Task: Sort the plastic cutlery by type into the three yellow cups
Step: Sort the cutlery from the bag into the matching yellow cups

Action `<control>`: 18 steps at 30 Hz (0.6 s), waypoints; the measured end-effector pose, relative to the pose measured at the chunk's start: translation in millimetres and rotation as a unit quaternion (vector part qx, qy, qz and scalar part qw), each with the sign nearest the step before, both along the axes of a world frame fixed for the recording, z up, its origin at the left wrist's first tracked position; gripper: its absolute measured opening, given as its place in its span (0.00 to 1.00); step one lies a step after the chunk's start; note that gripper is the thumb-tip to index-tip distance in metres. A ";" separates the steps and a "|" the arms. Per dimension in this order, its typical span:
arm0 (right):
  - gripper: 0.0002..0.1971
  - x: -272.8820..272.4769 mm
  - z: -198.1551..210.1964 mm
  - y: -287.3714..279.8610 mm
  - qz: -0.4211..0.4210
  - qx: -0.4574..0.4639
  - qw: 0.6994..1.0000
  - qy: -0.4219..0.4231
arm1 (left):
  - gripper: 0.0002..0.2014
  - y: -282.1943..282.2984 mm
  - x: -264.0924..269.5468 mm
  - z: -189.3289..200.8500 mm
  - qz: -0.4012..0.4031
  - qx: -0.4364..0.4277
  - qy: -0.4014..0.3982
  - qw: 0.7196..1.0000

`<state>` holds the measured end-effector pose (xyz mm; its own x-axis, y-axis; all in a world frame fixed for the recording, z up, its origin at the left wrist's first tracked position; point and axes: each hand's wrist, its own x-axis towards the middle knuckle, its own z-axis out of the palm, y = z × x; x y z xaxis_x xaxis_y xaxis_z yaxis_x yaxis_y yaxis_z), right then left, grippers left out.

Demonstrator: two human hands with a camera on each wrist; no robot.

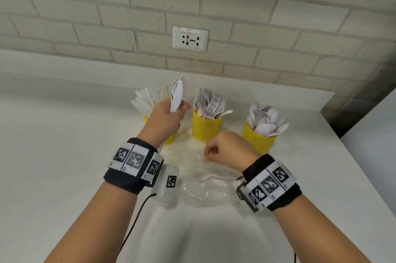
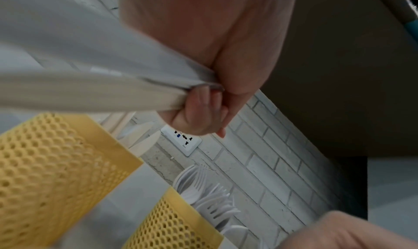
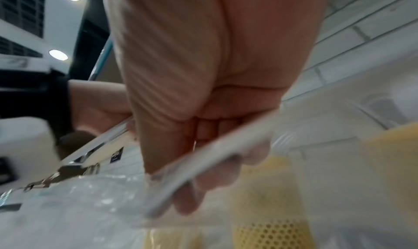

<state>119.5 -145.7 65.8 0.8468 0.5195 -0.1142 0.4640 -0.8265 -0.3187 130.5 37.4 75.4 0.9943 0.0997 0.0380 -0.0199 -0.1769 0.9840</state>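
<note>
White counter (image 1: 64, 155), brick wall; socket plate (image 1: 190, 38), label unreadable. Left hand (image 1: 166, 120) grips mixed cutlery (image 1: 176, 95) above knife cup (image 1: 169, 139); fork cup (image 1: 206, 126), spoon cup (image 1: 258, 139) alongside. Right hand (image 1: 227, 148) pinches clear bag (image 1: 205, 189).

Three yellow mesh cups stood in a row: the left cup (image 1: 170, 138) held knives (image 1: 144, 99), the middle cup (image 1: 206, 127) forks (image 1: 211, 105), the right cup (image 1: 258, 139) spoons (image 1: 265, 120). One loose white piece (image 1: 209, 177) lay nearer, on clear plastic.

Both forearms reach forward, banded at the wrists. The left hand (image 1: 166, 117) is raised, fingers curled in a grip. The right hand (image 1: 227, 147) sits lower, fingers curled downward, pinching.
</note>
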 end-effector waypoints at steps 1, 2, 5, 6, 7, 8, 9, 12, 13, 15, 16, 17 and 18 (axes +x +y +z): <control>0.04 -5.3 -3.0 2.1 0.006 -0.003 1.000 0.001 | 0.07 -0.9 -1.2 -0.1 0.000 0.006 -0.005 1.000; 0.03 -10.5 -4.1 3.7 0.005 0.008 1.000 -0.006 | 0.06 -2.5 -3.0 -0.2 -0.001 0.022 -0.012 1.000; 0.07 -22.9 5.4 4.3 -0.014 0.080 0.992 -0.094 | 0.08 -6.0 -9.8 1.1 -0.022 0.108 -0.041 0.993; 0.11 -26.7 11.4 4.6 -0.011 0.096 0.989 -0.108 | 0.09 -6.3 -12.0 0.6 -0.039 0.138 -0.043 0.989; 0.14 -29.9 16.0 5.3 -0.001 0.089 0.991 -0.097 | 0.11 -6.4 -14.3 -0.5 -0.057 0.169 -0.040 0.983; 0.16 -32.0 17.6 7.3 0.014 0.053 0.996 -0.065 | 0.11 -6.4 -16.6 -2.1 -0.069 0.195 -0.035 0.978; 0.16 -32.5 14.3 10.2 0.026 -0.004 0.999 -0.028 | 0.11 -6.3 -18.7 -3.8 -0.076 0.209 -0.030 0.975; 0.10 -27.1 -12.7 19.4 0.018 -0.158 0.987 0.025 | 0.12 -6.9 -23.2 -7.2 -0.067 0.188 -0.027 0.980; 0.11 -24.4 -22.5 20.7 0.008 -0.190 0.981 0.036 | 0.12 -7.3 -25.1 -6.7 -0.057 0.175 -0.028 0.983; 0.12 -20.1 -35.6 21.1 -0.010 -0.223 0.973 0.054 | 0.10 -7.7 -28.2 -6.0 -0.033 0.146 -0.031 0.988; 0.12 -18.3 -38.5 21.3 -0.017 -0.227 0.972 0.052 | 0.07 -6.9 -28.7 -6.5 -0.021 0.131 -0.029 0.991; 0.12 -16.3 -40.3 21.0 -0.024 -0.228 0.972 0.049 | 0.05 -6.1 -29.1 -7.2 -0.013 0.115 -0.025 0.993; 0.12 -14.6 -40.8 21.0 -0.028 -0.224 0.973 0.045 | 0.04 -4.9 -29.6 -7.9 -0.006 0.100 -0.020 0.995</control>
<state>105.0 -124.8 25.0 0.8486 0.3542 -0.3929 0.4015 -0.9149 0.0426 100.9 32.5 67.5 0.9926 0.0746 0.0961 -0.0622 -0.3679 0.9278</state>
